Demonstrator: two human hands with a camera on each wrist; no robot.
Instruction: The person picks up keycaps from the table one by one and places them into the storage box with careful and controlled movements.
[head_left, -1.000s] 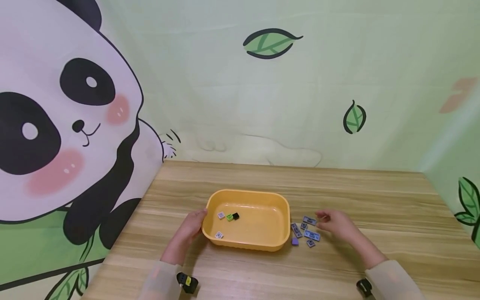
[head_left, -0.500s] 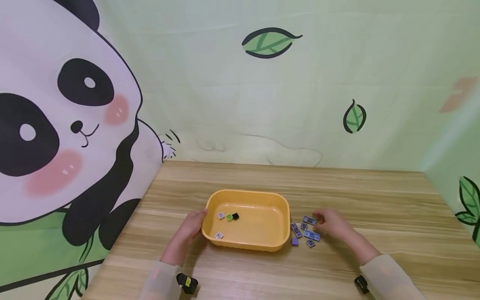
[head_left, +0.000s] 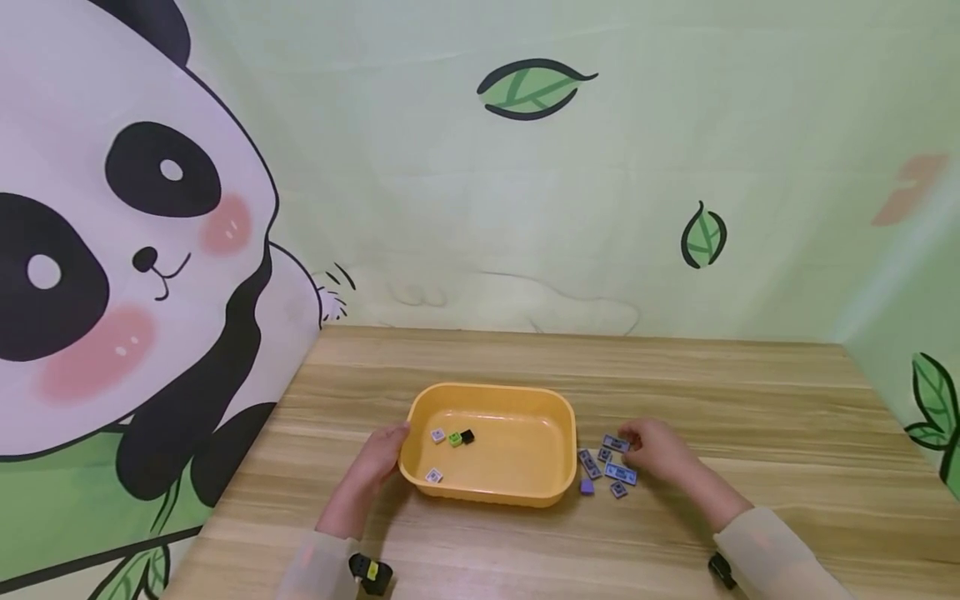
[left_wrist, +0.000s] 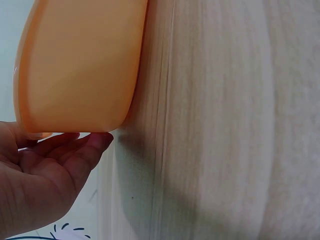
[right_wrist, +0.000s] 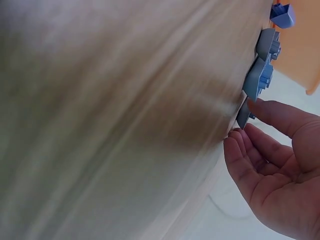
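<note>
My left hand (head_left: 380,454) grips the left end of a yellow plastic tub (head_left: 517,502). In the left wrist view, its thumb is at the rim and its fingertips touch the outer wall. My right hand (head_left: 660,452) is at the right of a small cluster of blue-grey toy building bricks. Its thumb and fingertips pinch the end of the farthest long brick (head_left: 616,442), which lies on the table. Close by are another long brick (head_left: 621,474), a slanted long brick (head_left: 589,463), small square bricks (head_left: 618,489) and a purple brick (head_left: 587,487).
Inside the tub lie two white bricks (head_left: 433,476), a green brick (head_left: 455,438) and a black brick (head_left: 468,436). The wooden table (head_left: 465,554) ends at the back against a green printed cloth (head_left: 420,167) with a panda.
My right hand has moved slightly left, bringing its fingertips onto the end of the farthest long brick. My left hand stays on the tub. The view has shifted a little.
</note>
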